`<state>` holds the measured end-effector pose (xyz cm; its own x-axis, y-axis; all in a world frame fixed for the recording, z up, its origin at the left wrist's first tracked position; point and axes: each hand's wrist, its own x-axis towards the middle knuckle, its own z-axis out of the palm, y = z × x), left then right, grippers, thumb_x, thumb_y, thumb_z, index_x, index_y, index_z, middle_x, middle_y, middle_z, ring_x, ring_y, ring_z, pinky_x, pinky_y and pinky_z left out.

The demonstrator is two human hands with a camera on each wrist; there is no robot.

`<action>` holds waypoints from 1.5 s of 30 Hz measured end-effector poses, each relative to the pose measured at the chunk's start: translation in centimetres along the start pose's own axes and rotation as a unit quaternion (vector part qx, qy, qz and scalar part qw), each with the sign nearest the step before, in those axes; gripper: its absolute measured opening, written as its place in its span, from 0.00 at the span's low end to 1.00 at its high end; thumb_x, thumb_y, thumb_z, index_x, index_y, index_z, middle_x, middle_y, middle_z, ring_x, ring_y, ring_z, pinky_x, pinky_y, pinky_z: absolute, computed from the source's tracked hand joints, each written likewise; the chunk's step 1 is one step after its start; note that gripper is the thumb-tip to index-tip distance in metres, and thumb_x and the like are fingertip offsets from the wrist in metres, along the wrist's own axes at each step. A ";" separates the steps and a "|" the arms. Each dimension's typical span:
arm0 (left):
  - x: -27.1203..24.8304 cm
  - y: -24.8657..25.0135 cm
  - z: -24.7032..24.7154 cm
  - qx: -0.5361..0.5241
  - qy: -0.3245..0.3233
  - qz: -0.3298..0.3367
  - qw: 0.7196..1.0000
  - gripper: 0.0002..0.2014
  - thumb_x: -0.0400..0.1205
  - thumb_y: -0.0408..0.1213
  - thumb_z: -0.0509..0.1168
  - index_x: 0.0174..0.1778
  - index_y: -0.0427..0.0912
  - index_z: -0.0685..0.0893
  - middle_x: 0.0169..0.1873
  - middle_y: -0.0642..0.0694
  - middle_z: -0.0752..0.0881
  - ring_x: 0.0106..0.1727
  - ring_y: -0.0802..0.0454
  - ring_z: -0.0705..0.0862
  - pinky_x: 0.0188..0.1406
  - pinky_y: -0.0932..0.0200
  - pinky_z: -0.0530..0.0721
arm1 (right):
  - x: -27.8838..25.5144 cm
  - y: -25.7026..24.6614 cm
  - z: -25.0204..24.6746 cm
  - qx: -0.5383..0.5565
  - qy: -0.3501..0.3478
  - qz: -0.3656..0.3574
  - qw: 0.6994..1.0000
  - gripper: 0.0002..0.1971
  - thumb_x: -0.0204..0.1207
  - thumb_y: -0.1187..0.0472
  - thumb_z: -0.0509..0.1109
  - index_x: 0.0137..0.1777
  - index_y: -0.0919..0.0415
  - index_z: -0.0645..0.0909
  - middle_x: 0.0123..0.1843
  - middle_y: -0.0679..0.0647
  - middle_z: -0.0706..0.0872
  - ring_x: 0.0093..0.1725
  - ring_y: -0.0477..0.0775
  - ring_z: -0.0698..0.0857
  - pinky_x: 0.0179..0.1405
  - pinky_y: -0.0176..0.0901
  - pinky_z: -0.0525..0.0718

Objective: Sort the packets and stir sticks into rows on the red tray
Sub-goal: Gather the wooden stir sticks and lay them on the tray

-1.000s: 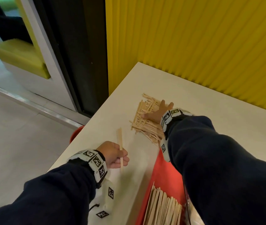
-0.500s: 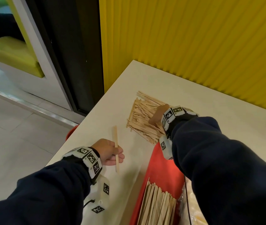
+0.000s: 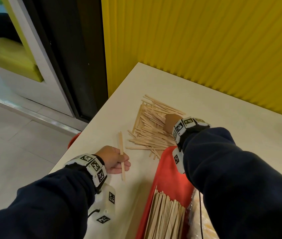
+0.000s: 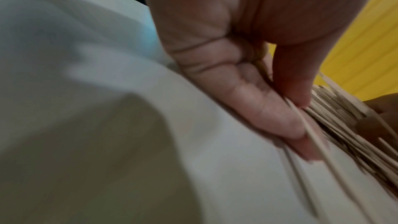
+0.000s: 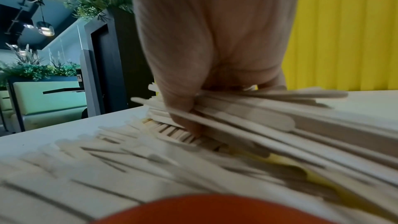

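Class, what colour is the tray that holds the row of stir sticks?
Red; the tray shows best in the head view.

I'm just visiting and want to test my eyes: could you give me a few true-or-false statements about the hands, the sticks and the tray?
1. The left hand holds a single stir stick. True.
2. The right hand rests on the red tray. False: it digs into the loose stick pile on the table.
3. A row of sticks already lies in the tray. True.
4. The wall behind is blue. False: yellow.
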<state>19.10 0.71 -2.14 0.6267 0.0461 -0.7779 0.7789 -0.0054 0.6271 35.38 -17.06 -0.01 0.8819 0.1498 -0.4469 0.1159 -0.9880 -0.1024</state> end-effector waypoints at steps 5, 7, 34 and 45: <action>0.2 -0.1 -0.1 0.000 0.000 -0.001 1.000 0.05 0.84 0.32 0.62 0.44 0.37 0.82 0.34 0.44 0.90 0.32 0.55 0.89 0.26 0.65 0.85 | -0.3 0.3 -0.1 0.000 0.001 -0.001 1.000 0.21 0.77 0.62 0.67 0.68 0.68 0.75 0.67 0.67 0.78 0.66 0.66 0.77 0.59 0.52 0.76; 0.3 -0.1 -0.1 0.000 -0.003 -0.001 1.000 0.05 0.84 0.32 0.62 0.45 0.37 0.82 0.34 0.45 0.90 0.32 0.56 0.89 0.29 0.65 0.86 | -0.5 0.7 -0.3 -0.004 0.013 -0.011 1.000 0.18 0.79 0.63 0.65 0.67 0.68 0.74 0.65 0.65 0.79 0.58 0.62 0.80 0.51 0.48 0.75; -0.4 0.1 0.3 -0.017 0.001 0.006 1.000 0.04 0.84 0.29 0.62 0.45 0.34 0.80 0.37 0.39 0.86 0.25 0.55 0.87 0.19 0.67 0.83 | -6.7 4.7 -6.5 0.533 0.339 -0.042 0.774 0.11 0.79 0.72 0.55 0.58 0.62 0.71 0.38 0.52 0.77 0.42 0.51 0.80 0.35 0.43 0.79; -4.0 0.4 1.7 0.032 0.043 0.070 0.996 0.12 0.87 0.30 0.50 0.42 0.38 0.77 0.25 0.45 0.68 0.18 0.55 0.64 0.19 0.65 0.63 | -14.1 -0.4 0.5 0.707 0.201 0.019 0.678 0.08 0.75 0.73 0.57 0.43 0.59 0.72 0.35 0.56 0.79 0.37 0.54 0.79 0.41 0.49 0.79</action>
<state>16.96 -1.14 1.15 0.7270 0.1253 -0.6751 0.6856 -0.0804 0.7235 22.67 -18.78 5.85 0.9581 -0.1783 -0.2243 -0.2138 0.0764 -0.9739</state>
